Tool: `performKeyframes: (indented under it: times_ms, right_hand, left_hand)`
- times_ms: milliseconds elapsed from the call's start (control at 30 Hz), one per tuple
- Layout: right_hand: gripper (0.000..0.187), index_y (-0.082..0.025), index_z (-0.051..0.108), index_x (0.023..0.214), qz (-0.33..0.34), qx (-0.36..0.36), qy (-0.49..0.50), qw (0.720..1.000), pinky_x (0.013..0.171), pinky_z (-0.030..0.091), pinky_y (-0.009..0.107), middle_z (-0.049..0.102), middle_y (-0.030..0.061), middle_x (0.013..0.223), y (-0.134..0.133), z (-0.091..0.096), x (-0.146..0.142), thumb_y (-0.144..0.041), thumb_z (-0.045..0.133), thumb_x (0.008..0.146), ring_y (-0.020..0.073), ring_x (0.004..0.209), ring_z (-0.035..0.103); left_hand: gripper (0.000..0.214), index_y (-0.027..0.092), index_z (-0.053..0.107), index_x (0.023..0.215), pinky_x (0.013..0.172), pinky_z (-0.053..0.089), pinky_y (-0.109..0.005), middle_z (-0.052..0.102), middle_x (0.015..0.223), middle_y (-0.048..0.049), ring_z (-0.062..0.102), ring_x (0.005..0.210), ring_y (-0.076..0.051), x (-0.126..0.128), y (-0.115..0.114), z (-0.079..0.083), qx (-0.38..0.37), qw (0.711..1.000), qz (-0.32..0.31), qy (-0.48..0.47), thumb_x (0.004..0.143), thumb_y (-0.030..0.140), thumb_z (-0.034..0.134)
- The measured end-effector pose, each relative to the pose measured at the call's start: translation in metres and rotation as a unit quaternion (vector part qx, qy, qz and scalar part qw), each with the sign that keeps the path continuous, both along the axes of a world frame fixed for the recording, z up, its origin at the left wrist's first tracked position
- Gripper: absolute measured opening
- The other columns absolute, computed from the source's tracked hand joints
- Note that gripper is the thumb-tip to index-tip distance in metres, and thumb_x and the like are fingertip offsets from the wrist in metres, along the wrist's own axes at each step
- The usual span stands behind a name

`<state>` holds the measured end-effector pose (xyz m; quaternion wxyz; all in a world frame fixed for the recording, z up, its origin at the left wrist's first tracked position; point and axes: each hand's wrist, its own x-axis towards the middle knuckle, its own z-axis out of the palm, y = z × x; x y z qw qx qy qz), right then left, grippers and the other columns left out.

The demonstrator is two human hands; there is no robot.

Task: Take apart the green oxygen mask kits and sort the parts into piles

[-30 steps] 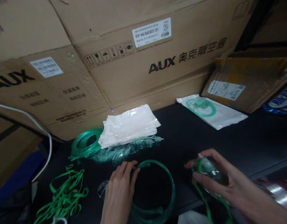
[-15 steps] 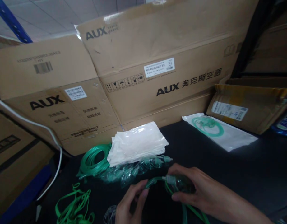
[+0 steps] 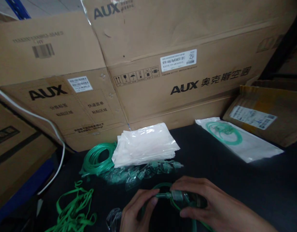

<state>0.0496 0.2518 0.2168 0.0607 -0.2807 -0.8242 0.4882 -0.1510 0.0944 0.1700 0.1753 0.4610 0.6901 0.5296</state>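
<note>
Between finger and thumb, my left hand [image 3: 141, 207] pinches the end of a green clear tube [image 3: 163, 195]. My right hand [image 3: 203, 203] is wrapped round a clear green oxygen mask [image 3: 187, 197], its ribbed port facing left. The tube end lines up with this port and seems to touch it; how far it is pushed on I cannot tell. A green strap hangs below the right hand. Behind both hands lies a row of clear green masks [image 3: 148, 170], in front of stacked white pouches [image 3: 145, 145].
Coiled green tubing [image 3: 98, 158] sits left of the pouches. Green elastic straps [image 3: 74, 209] lie tangled at front left, near small clear pieces [image 3: 114, 219]. A packed pouch [image 3: 249, 145] rests at right by an open carton [image 3: 256, 112]. Large cardboard sheets [image 3: 143, 83] stand behind.
The tube in my left hand has straightened and its end has come in line with the mask port. The view has tilted down, and my hands have shifted slightly to the right.
</note>
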Motion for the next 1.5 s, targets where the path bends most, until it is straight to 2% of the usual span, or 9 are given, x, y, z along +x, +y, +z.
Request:
performKeyframes:
  times_ms: [233,367,533,667,767,900,1000,1200,1500]
  right_hand:
    - [0.045,-0.043,0.064,0.142,0.059,0.030,-0.013,0.998,0.112,0.047,0.030,0.067,-0.0032,0.143,-0.003,0.005,0.003,-0.041,0.069,0.097,0.0226,0.132,0.062]
    - [0.041,-0.039,0.070,0.132,0.049,0.027,-0.009,0.998,0.107,0.049,0.028,0.071,-0.0029,0.135,-0.002,0.007,-0.002,-0.036,0.076,0.092,0.0228,0.126,0.065]
    - [0.023,-0.031,0.073,0.123,0.057,0.035,0.058,0.996,0.101,0.052,0.028,0.073,0.0019,0.123,-0.010,0.004,-0.007,-0.037,0.062,0.103,0.0201,0.115,0.069]
    - [0.037,-0.029,0.074,0.121,0.068,0.095,0.054,0.992,0.096,0.054,0.028,0.074,0.0019,0.117,-0.017,0.003,-0.012,-0.009,0.060,0.093,0.0193,0.107,0.071]
    - [0.050,-0.030,0.074,0.124,0.090,0.121,0.030,0.988,0.094,0.055,0.033,0.076,0.0004,0.113,-0.018,-0.001,-0.012,-0.001,0.060,0.085,0.0216,0.107,0.071]
    - [0.050,-0.034,0.066,0.138,0.091,0.135,0.011,0.987,0.111,0.049,0.044,0.071,0.0026,0.135,-0.020,-0.018,-0.001,-0.019,0.071,0.091,0.0280,0.126,0.064]
    - [0.060,-0.037,0.057,0.147,0.062,0.119,0.006,0.991,0.113,0.049,0.038,0.058,0.0028,0.150,-0.022,-0.023,0.003,-0.022,0.073,0.091,0.0255,0.131,0.063]
    - [0.044,-0.034,0.068,0.134,0.040,0.067,0.049,0.996,0.106,0.053,0.030,0.071,0.0026,0.130,-0.022,-0.005,-0.001,-0.032,0.079,0.091,0.0241,0.122,0.068]
    - [0.059,-0.035,0.063,0.145,0.037,0.082,0.012,0.996,0.108,0.055,0.038,0.071,0.0073,0.140,-0.020,-0.006,0.009,-0.062,0.069,0.092,0.0322,0.130,0.066]
  left_hand:
    - [0.028,0.030,0.085,0.101,0.081,0.055,-0.024,0.078,0.088,-0.0039,0.072,0.080,-0.019,-0.002,-0.003,0.008,-0.070,0.994,-0.053,-0.062,0.096,0.052,0.068]
    - [0.031,0.028,0.085,0.106,0.076,0.053,-0.024,0.075,0.084,-0.0041,0.068,0.076,-0.019,0.002,-0.001,0.013,-0.097,0.991,-0.046,-0.080,0.097,0.051,0.066]
    - [0.028,0.027,0.084,0.107,0.075,0.051,-0.024,0.072,0.082,-0.0028,0.065,0.073,-0.018,0.010,0.000,0.020,-0.113,0.989,-0.038,-0.089,0.100,0.044,0.063]
    - [0.027,0.026,0.081,0.107,0.075,0.049,-0.024,0.071,0.082,-0.0011,0.065,0.075,-0.017,0.015,0.000,0.020,-0.121,0.986,-0.072,-0.085,0.103,0.039,0.057]
    - [0.027,0.025,0.080,0.106,0.073,0.048,-0.023,0.070,0.083,-0.0008,0.064,0.075,-0.017,0.020,0.001,0.018,-0.119,0.985,-0.079,-0.098,0.104,0.038,0.057]
    - [0.029,0.024,0.080,0.103,0.071,0.048,-0.022,0.069,0.081,-0.0005,0.063,0.073,-0.016,0.024,0.003,0.018,-0.110,0.987,-0.058,-0.106,0.104,0.040,0.055]
    - [0.030,0.023,0.079,0.103,0.070,0.047,-0.022,0.068,0.080,-0.0003,0.063,0.073,-0.016,0.023,0.002,0.018,-0.107,0.989,-0.041,-0.097,0.104,0.042,0.056]
    - [0.032,0.022,0.078,0.103,0.072,0.047,-0.024,0.068,0.079,-0.0007,0.064,0.075,-0.018,0.016,-0.003,0.019,-0.115,0.988,-0.026,-0.104,0.104,0.045,0.055]
    - [0.043,0.020,0.074,0.084,0.063,0.040,-0.024,0.064,0.068,0.0002,0.058,0.068,-0.017,0.008,-0.005,0.026,-0.174,0.974,-0.077,-0.120,0.100,0.055,0.055]
